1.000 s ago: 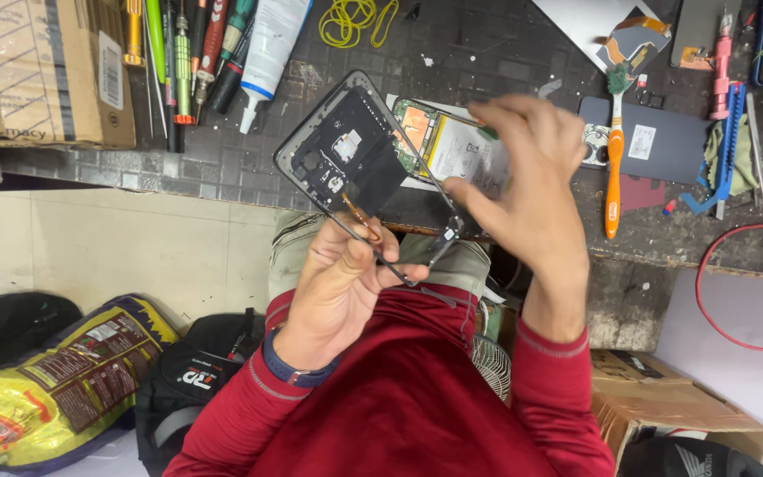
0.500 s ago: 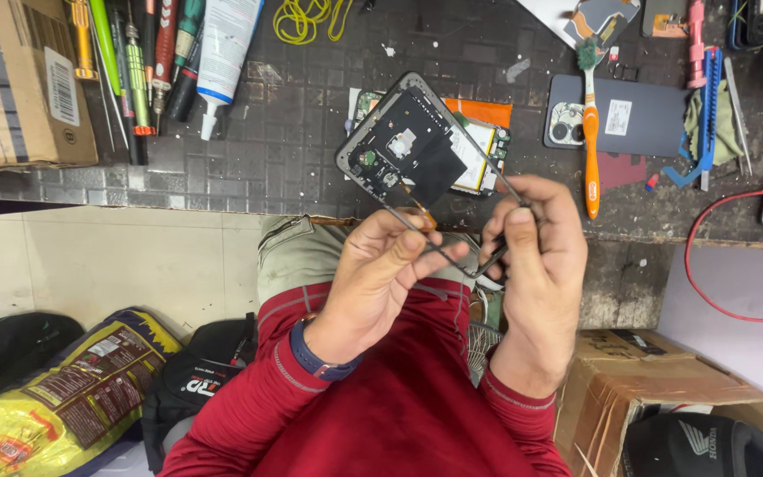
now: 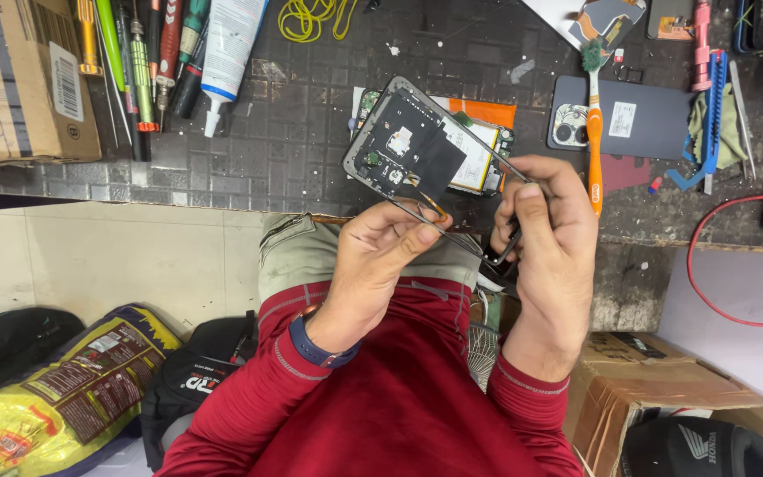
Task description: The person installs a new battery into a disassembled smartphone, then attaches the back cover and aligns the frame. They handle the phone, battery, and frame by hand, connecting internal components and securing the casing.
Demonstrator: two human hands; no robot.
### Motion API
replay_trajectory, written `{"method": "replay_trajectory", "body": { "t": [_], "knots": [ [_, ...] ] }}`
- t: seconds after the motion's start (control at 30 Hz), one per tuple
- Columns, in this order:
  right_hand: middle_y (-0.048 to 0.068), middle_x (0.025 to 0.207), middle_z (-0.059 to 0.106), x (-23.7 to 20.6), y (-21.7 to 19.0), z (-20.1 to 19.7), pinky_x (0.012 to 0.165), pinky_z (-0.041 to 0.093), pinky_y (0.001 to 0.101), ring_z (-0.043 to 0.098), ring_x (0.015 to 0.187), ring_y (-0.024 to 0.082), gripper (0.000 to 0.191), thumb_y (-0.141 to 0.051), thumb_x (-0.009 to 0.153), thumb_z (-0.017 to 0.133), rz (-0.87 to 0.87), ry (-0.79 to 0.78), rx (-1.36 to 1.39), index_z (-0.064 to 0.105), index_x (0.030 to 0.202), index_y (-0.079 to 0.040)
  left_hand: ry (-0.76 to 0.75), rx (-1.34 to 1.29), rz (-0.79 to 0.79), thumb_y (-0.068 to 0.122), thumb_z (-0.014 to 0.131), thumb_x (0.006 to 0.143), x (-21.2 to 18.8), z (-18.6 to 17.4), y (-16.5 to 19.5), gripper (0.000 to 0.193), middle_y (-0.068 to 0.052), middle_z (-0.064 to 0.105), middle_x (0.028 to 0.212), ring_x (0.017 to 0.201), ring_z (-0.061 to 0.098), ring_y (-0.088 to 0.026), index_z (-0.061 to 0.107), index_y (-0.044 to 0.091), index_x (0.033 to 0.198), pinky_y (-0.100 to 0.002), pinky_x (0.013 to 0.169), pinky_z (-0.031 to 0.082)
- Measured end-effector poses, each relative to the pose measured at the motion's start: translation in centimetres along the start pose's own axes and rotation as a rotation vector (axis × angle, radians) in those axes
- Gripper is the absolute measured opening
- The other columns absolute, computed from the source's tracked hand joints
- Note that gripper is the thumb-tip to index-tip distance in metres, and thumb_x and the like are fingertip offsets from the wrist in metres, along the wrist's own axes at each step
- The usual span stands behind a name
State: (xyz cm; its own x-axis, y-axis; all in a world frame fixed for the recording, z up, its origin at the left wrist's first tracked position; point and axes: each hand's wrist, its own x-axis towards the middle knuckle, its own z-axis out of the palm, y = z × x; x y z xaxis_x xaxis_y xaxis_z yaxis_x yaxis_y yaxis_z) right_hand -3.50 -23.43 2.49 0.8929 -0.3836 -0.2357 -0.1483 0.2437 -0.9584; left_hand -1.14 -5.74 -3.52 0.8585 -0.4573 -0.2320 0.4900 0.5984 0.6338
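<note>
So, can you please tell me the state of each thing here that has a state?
Phone frame: opened up, insides bared, held above the bench.
Left hand: pinches the frame's lower edge.
Right hand: grips the frame's right end.
Grey phone: lies camera side up on the bench.
Orange toothbrush: lies across the grey phone.
White tube: lies flat, nozzle toward the bench edge.

Red ribbed sleeves [image 3: 311,389], blue wristband [image 3: 315,346], perhaps a watch

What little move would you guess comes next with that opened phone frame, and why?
Probably a gentle pull on the thin orange ribbon: the left hand pinches by it, while the right hand grips the phone frame at its lower corner, held above the bench.
</note>
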Motion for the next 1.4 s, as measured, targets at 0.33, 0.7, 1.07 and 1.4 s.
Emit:
{"method": "replay_trajectory", "body": {
  "t": [0.33,0.7,1.07,1.4],
  "knots": [
    [0.014,0.127,0.053,-2.3,-2.2,3.2,0.111,0.041,0.0368,0.049,0.124,0.025,0.028,-0.008,0.099,0.075,-0.618,0.126,-0.909,0.064,0.124,-0.004,-0.029,0.002,0.044,0.000,0.071,0.098,0.5,-0.1,-0.5,0.014,-0.006,0.071,0.113,0.109,0.071,-0.018,0.066,0.002,0.111,-0.033,0.100,0.058],
    [0.006,0.109,0.067,-2.6,-3.4,4.7,0.094,0.049,0.0349,0.060,0.106,0.024,0.021,-0.009,0.087,0.085,-0.540,-0.014,-0.889,0.074,0.104,-0.007,-0.013,0.118,0.064,-0.005,0.067,0.101,1.0,-0.7,-2.2,0.011,-0.008,0.072,0.108,0.102,0.068,-0.012,0.065,-0.004,0.112,-0.028,0.093,0.059],
    [0.008,0.110,0.066,-2.5,-2.8,4.4,0.094,0.048,0.0371,0.060,0.106,0.026,0.014,-0.002,0.093,0.077,-0.542,-0.002,-0.915,0.070,0.104,-0.005,0.036,0.527,0.129,-0.002,0.074,0.095,1.2,1.0,0.9,0.009,-0.006,0.071,0.101,0.094,0.071,-0.011,0.073,-0.004,0.104,-0.025,0.084,0.061],
    [0.009,0.116,0.062,-1.8,-1.9,4.1,0.102,0.043,0.0396,0.054,0.113,0.029,0.010,-0.007,0.101,0.074,-0.572,-0.003,-1.014,0.067,0.107,-0.005,0.040,0.318,0.185,-0.007,0.067,0.102,1.1,0.8,4.5,0.029,-0.016,0.070,0.121,0.109,0.071,-0.019,0.057,-0.011,0.129,-0.033,0.100,0.060]
  ]
}}
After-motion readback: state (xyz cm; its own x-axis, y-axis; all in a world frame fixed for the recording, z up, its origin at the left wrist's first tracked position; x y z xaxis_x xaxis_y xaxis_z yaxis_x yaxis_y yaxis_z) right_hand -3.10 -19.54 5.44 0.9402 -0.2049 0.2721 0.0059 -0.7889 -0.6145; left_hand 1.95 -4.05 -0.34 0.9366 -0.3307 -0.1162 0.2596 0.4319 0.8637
